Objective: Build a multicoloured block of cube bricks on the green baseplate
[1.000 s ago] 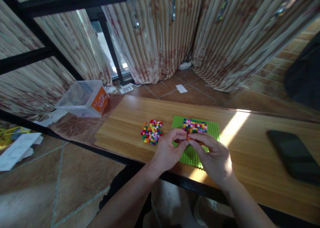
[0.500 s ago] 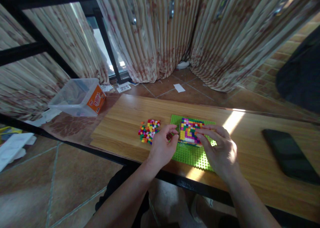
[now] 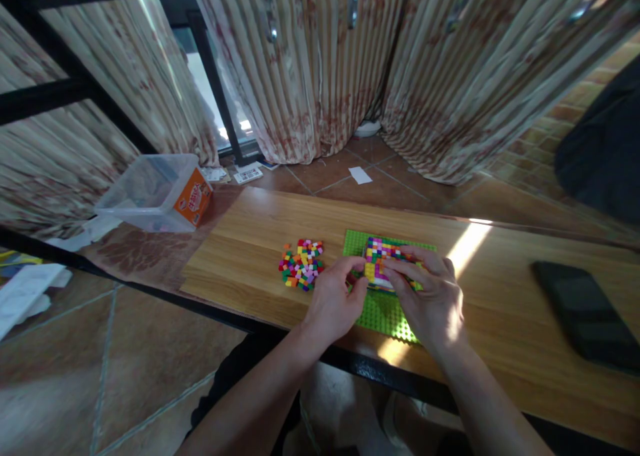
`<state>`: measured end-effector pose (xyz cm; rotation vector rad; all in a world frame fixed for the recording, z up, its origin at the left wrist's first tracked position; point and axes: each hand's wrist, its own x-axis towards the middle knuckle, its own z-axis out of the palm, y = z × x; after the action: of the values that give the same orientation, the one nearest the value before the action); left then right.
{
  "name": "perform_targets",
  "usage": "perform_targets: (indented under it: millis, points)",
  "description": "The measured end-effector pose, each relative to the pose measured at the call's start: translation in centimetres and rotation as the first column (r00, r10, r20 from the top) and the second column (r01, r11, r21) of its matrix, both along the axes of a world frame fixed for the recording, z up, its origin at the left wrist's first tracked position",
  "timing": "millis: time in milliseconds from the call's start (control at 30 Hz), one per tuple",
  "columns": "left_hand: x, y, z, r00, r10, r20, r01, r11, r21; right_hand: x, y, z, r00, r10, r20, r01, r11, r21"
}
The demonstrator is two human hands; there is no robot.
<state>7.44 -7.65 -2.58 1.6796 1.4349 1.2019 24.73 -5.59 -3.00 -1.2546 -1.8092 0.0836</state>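
A multicoloured block of small building bricks [image 3: 376,263] stands on a green studded baseplate [image 3: 383,313] on the wooden table. My left hand [image 3: 337,299] is at the block's left side, thumb and index finger curled but apart, their tips at its edge. Above the block, my right hand [image 3: 433,296] has thumb and index finger pinched together over its top. A tiny orange brick seems to be between those fingertips, mostly hidden. The right fingers cover the block's right part. Left of my left hand lies a loose pile of small coloured bricks [image 3: 303,266].
A black phone-like slab [image 3: 585,313] lies on the table [image 3: 240,249] to the right. Beyond the table's left end stands a clear plastic box [image 3: 150,196] with an orange label. Curtains [image 3: 300,76] hang behind, and a dark shape [image 3: 600,143] is at far right.
My right hand has moved left over the block, its fingertips now nearer the block's middle. The left hand has shifted slightly right, to the block's edge. The view has tilted slightly.
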Motion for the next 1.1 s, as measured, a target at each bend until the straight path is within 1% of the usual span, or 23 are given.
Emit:
perform_targets:
  millis: [133, 233, 367, 533, 767, 1100]
  points:
    - [0.0, -0.1, 0.2, 1.0, -0.009, -0.025, 0.009, 1.0, -0.001, -0.4, 0.1, 0.3, 0.999, -0.001, -0.048, 0.0, 1.0, -0.021]
    - [0.0, -0.1, 0.4, 0.999, -0.01, -0.045, 0.01, 1.0, -0.012, -0.5, 0.0, 0.4, 0.998, -0.001, -0.065, 0.001, 1.0, -0.005]
    - [0.0, -0.2, 0.4, 0.999, -0.019, -0.048, 0.019, 1.0, 0.0, -0.6, 0.0, 0.2, 1.0, 0.017, -0.003, -0.017, 0.999, 0.044]
    - [-0.1, -0.2, 0.1, 0.998, -0.022, -0.056, 0.024, 0.999, 0.038, -0.7, -0.1, -0.1, 0.997, 0.048, 0.058, -0.057, 0.986, 0.156]
    - [0.0, -0.2, 0.3, 0.998, -0.024, -0.06, 0.027, 0.999, 0.044, -1.2, -0.2, -0.2, 0.997, -0.002, 0.072, -0.014, 0.976, 0.218]
    - [0.0, -0.2, 0.0, 0.998, -0.015, -0.054, 0.018, 0.998, 0.059, -1.1, -0.2, -0.3, 0.992, 0.015, 0.124, -0.047, 0.965, 0.257]
